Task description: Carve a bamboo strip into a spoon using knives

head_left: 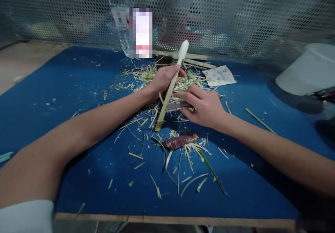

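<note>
My left hand is closed round a pale bamboo stick with a rounded, spoon-like top, held tilted with its lower end on the blue mat. My right hand grips a flat metal blade and presses its edge against the stick's side, just below my left hand. Thin bamboo shavings lie scattered under and in front of both hands. A reddish-brown flat strip rests on the mat just nearer to me than the stick's lower end.
A perforated metal screen closes the back of the bench. A clear plastic bottle stands against it. A small printed packet lies behind my right hand, a white bucket sits at the far right, and bamboo slats lie by the screen.
</note>
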{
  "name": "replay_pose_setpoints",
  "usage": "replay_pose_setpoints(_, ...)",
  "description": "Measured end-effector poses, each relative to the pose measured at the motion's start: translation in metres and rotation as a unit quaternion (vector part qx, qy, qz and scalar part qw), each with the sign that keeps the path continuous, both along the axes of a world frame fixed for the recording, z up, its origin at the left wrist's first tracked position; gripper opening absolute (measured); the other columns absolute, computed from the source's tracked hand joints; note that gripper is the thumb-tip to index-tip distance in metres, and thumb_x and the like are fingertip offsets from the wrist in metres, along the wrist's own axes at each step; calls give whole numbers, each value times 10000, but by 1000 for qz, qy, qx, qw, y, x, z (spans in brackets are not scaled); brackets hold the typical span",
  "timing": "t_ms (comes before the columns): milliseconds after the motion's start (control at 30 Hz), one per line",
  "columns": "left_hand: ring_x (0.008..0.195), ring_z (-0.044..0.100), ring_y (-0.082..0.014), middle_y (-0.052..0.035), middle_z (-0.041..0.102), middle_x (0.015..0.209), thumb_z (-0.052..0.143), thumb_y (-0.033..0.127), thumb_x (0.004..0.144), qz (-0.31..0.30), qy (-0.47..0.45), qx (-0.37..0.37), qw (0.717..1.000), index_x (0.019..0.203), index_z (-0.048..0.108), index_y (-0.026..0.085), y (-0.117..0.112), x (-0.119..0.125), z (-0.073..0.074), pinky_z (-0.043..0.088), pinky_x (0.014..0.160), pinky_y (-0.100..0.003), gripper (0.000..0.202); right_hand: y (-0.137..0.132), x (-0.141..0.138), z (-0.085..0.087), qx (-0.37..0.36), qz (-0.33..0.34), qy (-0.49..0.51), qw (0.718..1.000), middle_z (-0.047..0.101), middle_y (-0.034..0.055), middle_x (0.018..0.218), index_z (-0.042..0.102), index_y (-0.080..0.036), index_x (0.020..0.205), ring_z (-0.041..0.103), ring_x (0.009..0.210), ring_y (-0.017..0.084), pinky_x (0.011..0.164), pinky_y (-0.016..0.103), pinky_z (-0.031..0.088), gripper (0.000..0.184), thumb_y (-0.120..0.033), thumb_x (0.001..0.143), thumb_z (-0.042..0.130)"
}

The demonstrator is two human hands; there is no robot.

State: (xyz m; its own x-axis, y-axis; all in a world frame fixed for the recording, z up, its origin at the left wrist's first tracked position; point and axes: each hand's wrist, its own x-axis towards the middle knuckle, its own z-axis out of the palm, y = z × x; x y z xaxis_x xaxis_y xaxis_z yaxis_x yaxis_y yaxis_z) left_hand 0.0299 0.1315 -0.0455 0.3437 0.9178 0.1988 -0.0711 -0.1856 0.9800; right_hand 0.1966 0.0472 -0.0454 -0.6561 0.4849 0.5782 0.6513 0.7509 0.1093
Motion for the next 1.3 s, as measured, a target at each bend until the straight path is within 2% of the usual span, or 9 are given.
replay_pose_setpoints(133, 487, 427, -86, 9, 493, 556, 484, 315, 870, -62, 91, 59, 992, 679, 614, 174, -8, -4, 18, 299, 496, -225, 271, 11, 10, 35, 15, -101, 12, 995, 619, 70, 944, 597, -217, 1207, 541, 723, 163, 519, 283, 296, 380, -228, 842, 496)
replay_pose_setpoints(267, 495, 416, -90, -1, 495, 568, 576, 227, 787, -187, 190, 73, 961, 626, 546, 181, -16, -9, 35, 304, 500, -234, 171, 18, 19, 62, 4, -140, -64, 988, 645, 76, 986, 648, -229, 1143, 557, 724, 166, 506, 288, 227, 334, -308, 842, 527)
replay_pose_setpoints(467, 562, 501, -126, -2, 529, 650, 611, 306, 802, -304, 293, 48, 905, 844, 619, 207, -22, -22, 60, 402, 555, -270, 108, 21, 26, 61, -37, -148, -110, 982, 679, 58, 948, 688, -212, 1010, 581, 727, 161, 527, 284, 209, 259, -343, 850, 532)
replay_pose_setpoints(567, 648, 564, -148, -17, 606, 734, 637, 355, 798, -346, 361, 18, 866, 1064, 645, 204, -16, -42, 83, 437, 609, -274, 306, 21, 34, 60, -60, -164, -86, 981, 696, 46, 940, 682, -220, 986, 586, 735, 161, 541, 274, 237, 244, -374, 845, 554)
replay_pose_setpoints(667, 731, 594, -149, -68, 693, 931, 660, 358, 798, -297, 400, 20, 867, 1201, 628, 175, -8, -71, 109, 434, 619, -256, 444, 23, 41, 61, -97, -182, -53, 977, 697, 37, 897, 663, -220, 933, 579, 734, 160, 563, 266, 266, 229, -406, 840, 568)
replay_pose_setpoints(800, 714, 576, -88, -61, 688, 917, 642, 276, 846, -147, 291, 94, 940, 1108, 654, 110, -5, -98, 134, 468, 666, -252, 309, 24, 38, 58, -160, -206, -12, 965, 602, -2, 687, 590, -221, 803, 488, 613, 135, 545, 268, 236, 227, -445, 834, 569)
replay_pose_setpoints(900, 694, 594, -67, -61, 663, 915, 568, 288, 906, -31, 198, 158, 967, 1079, 631, 85, -10, -100, 145, 509, 679, -266, 274, 20, 26, 54, -208, -149, 31, 966, 506, -26, 621, 490, -222, 737, 402, 558, 111, 546, 274, 237, 262, -447, 849, 565)
replay_pose_setpoints(1067, 678, 656, -119, -102, 700, 967, 636, 401, 866, 75, 145, 224, 961, 1027, 643, 120, -26, -86, 154, 538, 565, -259, 324, 5, 4, 57, -236, -66, 101, 964, 410, -46, 613, 363, -231, 709, 338, 558, 101, 552, 281, 242, 346, -462, 879, 558)
replay_pose_setpoints(1300, 795, 727, -163, -52, 730, 927, 586, 267, 909, 34, 40, 343, 938, 1106, 691, 152, -56, -70, 176, 564, 515, -201, 251, -3, -15, 73, -319, 33, 134, 937, 370, -46, 669, 381, -225, 702, 340, 618, 99, 578, 280, 267, 377, -507, 879, 557)
